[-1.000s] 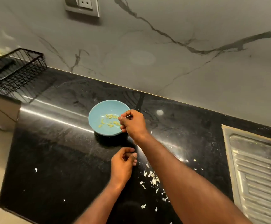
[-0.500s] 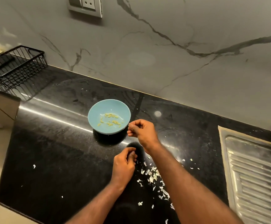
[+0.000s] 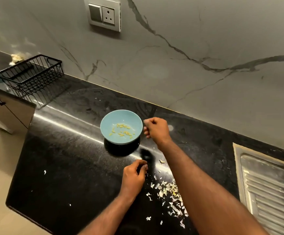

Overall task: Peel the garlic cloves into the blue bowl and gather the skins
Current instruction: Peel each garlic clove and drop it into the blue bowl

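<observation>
Head view. Right hand [image 3: 156,129] curled, just right of bowl [image 3: 107,121] rim; cannot tell if it holds anything. Left hand [image 3: 134,175] curled nearer front, beside skins [image 3: 170,194]; grasp unclear. Cloves [image 3: 122,128] in bowl. Broad counter [image 3: 61,158] stretch left of bowl to edge; drainboard [image 3: 265,184] right.

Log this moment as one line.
right hand: curled, beside blue bowl | left hand: curled, near garlic skins | blue bowl: peeled cloves inside
</observation>
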